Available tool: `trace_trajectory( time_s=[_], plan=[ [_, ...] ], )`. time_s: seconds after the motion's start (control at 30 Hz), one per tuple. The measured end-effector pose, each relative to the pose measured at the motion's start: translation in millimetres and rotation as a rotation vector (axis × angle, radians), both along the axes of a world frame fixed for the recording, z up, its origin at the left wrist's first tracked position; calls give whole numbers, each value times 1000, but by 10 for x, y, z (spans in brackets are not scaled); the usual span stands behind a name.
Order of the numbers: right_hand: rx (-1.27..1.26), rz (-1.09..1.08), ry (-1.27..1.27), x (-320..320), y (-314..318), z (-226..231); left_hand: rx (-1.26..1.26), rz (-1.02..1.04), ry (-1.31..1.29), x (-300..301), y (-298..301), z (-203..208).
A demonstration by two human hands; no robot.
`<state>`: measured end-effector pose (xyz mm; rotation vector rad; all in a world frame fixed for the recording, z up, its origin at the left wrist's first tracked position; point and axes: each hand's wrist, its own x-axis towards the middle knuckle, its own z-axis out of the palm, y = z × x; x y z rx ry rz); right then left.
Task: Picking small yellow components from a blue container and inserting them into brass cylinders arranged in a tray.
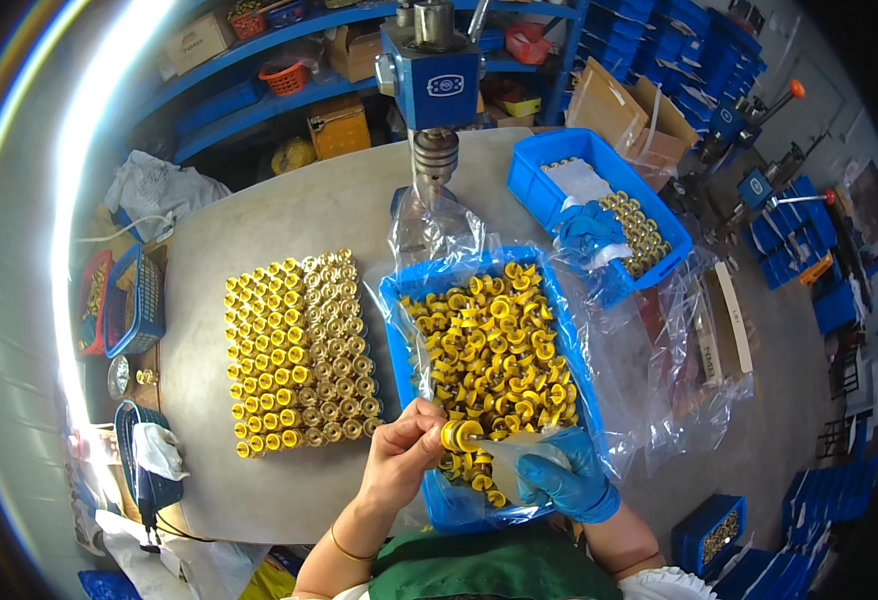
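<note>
In my left hand (402,447), which is bare, a small yellow ringed part (454,436) is pinched between thumb and fingers. My right hand (571,475), in a blue glove, is wrapped round a translucent squeeze bottle (519,455). Its thin tip points left and reaches the yellow part. Both hands are over the near end of a blue crate (571,330) lined with clear plastic. Loose yellow parts (499,340) with dark middles are heaped in it. To the left stand tight rows of brass fittings (337,350), the left-hand ones with yellow parts (269,350) set in their tops.
A blue drill press (434,85) stands at the back of the grey table (199,400). Another blue crate (529,165) at the far right holds brass fittings and a blue glove. Clear plastic sheeting (619,370) lies right of the near crate. Baskets (139,310) stand along the left.
</note>
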<state>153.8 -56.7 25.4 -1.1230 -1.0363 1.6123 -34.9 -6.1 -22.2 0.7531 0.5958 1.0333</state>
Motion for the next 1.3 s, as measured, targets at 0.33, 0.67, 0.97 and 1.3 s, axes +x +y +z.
trace_trajectory(
  time_s=[0.33,0.67,0.97,1.3],
  plan=[
    [-36,-25,32,-12,-12,-12,-19,-109,-31,-21,21,4],
    [221,83,128,98,-12,-136,201,-19,137,-384,125,104],
    [67,-190,74,28,-26,-93,481,670,1618,-1376,465,-371],
    [56,-169,51,38,-1,-66,457,619,1814,-1370,486,-510]
  ],
)
